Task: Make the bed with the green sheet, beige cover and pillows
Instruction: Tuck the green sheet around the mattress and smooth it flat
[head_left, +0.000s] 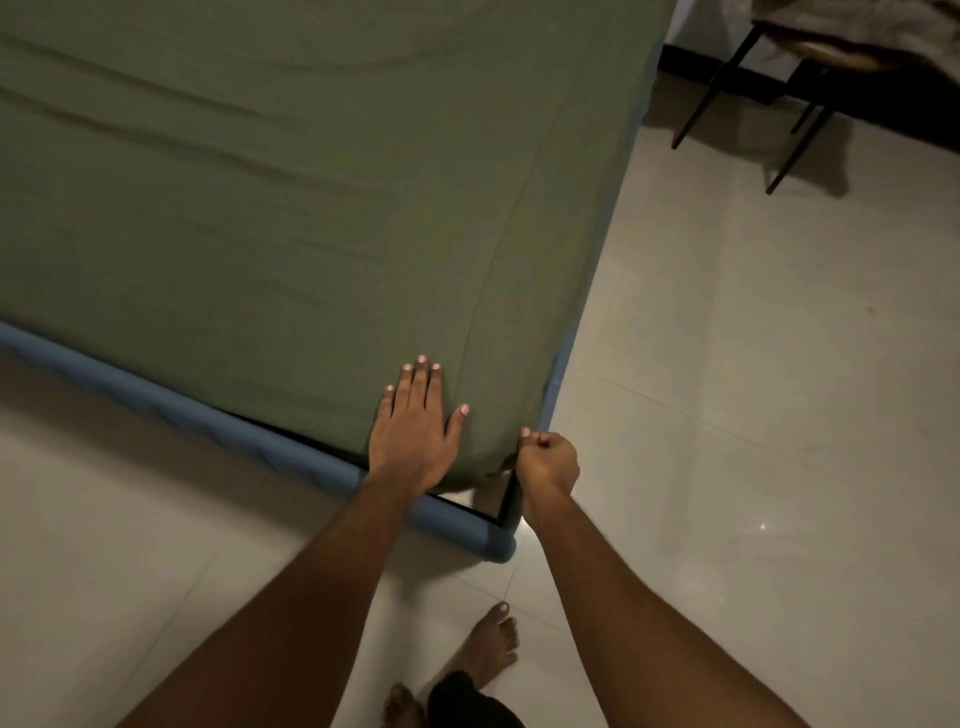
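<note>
From the head view, the green sheet (270, 218) lies spread over the bed, covering the mattress up to its near corner, with shallow wrinkles running across it. The left hand (415, 431) rests flat on the sheet just beside that corner, fingers wide and palm down. The right hand (546, 462) is closed in a pinch on the sheet's edge at the corner itself. A blue frame (218, 421) borders the bed below the sheet. A bare foot (491, 644) stands on the tiled floor (753, 415). Black chair legs (711, 88) show at the upper right.
</note>
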